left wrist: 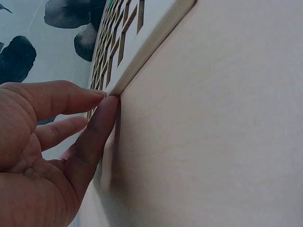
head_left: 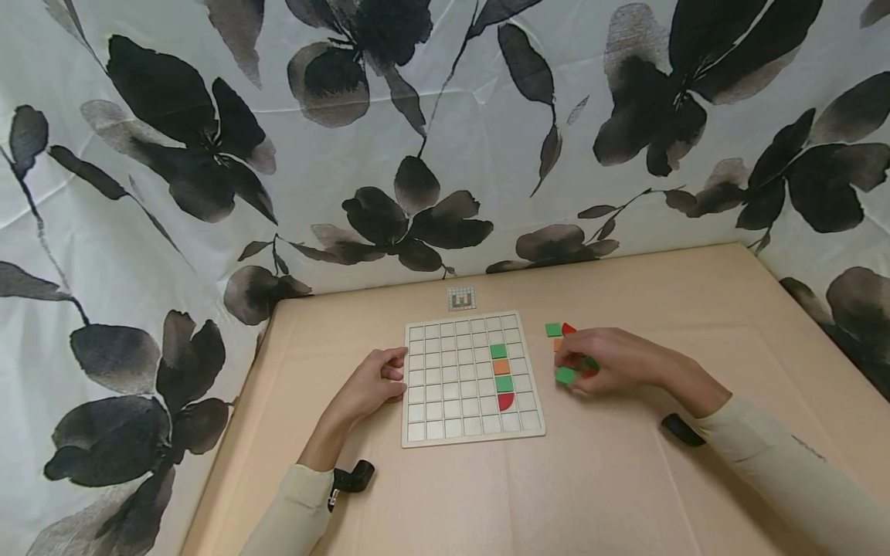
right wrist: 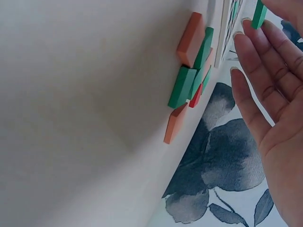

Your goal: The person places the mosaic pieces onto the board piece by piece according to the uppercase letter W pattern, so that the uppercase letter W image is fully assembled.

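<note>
A white gridded board (head_left: 473, 378) lies flat on the table. In one of its columns sit a green square tile (head_left: 498, 351), an orange square tile (head_left: 501, 367), a second green square and a red quarter-round tile (head_left: 505, 401). My left hand (head_left: 371, 382) is at the board's left edge, thumb and index fingertips touching its side. Right of the board, my right hand (head_left: 615, 359) pinches a green square tile (right wrist: 259, 14) between thumb and fingertip. The other fingers (right wrist: 260, 56) are extended. Below that hand lie loose green, orange and red tiles, partly hidden in the head view.
A small gridded card (head_left: 462, 299) lies behind the board. Loose tiles include an orange one (right wrist: 190, 40) and a green one (right wrist: 182, 86). The wooden table (head_left: 591, 494) meets a floral cloth (head_left: 487, 154) along its back and sides.
</note>
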`<state>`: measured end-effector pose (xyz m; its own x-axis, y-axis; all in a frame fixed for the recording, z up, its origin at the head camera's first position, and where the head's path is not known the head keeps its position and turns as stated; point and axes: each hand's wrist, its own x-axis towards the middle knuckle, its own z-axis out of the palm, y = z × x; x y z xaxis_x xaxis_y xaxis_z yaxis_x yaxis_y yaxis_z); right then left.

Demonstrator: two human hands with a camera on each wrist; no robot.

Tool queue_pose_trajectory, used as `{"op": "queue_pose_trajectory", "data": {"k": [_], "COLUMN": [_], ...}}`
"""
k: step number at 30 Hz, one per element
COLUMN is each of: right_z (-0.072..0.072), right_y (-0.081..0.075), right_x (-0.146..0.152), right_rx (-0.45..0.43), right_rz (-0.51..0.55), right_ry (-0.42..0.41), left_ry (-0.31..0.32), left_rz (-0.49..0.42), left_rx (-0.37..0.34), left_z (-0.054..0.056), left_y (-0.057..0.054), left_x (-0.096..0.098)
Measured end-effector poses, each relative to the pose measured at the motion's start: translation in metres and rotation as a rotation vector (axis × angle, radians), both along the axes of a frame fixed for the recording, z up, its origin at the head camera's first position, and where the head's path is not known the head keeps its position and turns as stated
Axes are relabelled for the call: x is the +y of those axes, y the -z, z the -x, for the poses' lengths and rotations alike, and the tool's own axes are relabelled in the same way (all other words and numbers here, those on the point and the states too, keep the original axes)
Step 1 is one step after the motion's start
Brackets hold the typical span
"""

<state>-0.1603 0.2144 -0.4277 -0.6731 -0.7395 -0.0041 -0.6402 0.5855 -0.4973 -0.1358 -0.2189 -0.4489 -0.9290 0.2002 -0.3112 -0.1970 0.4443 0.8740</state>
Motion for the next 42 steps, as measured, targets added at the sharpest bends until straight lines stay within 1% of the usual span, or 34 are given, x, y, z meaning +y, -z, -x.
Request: {"op": "queue_pose_trajectory", "data": {"k": [5, 13, 20, 26, 36, 42], "right_z": [0.002, 0.003, 0.006, 0.009, 0.011, 0.009], "right_y": [-0.001, -0.005, -0.008, -0.01, -0.01, -0.008], "right_x": [-0.003, -0.01, -0.018, -0.023, -0.031, -0.036], "right_rx": [0.006, -0.006, -0.05, -0.064, -0.047, -0.072], "right_rz": [0.034, 0.058, 0.088, 0.104, 0.126, 0.126], "right_ry": [-0.034, -0.044, -0.074, -0.106, -0.132, -0.137], "left_ry": [-0.002, -0.001, -0.008, -0.011, -0.013, -0.009], "left_rz": [0.002, -0.003, 0.007, 0.021, 0.018, 0.028], "left_rx": [-0.009, -0.016, -0.018, -0.013, -0.007, -0.002], "left_z": [0.0, 0.0, 0.0, 0.002, 0.001, 0.0], "left_y": [-0.001, -0.002, -0.001, -0.001, -0.002, -0.002], "left_x": [0.0, 0.0, 0.0, 0.001, 0.001, 0.001]}}
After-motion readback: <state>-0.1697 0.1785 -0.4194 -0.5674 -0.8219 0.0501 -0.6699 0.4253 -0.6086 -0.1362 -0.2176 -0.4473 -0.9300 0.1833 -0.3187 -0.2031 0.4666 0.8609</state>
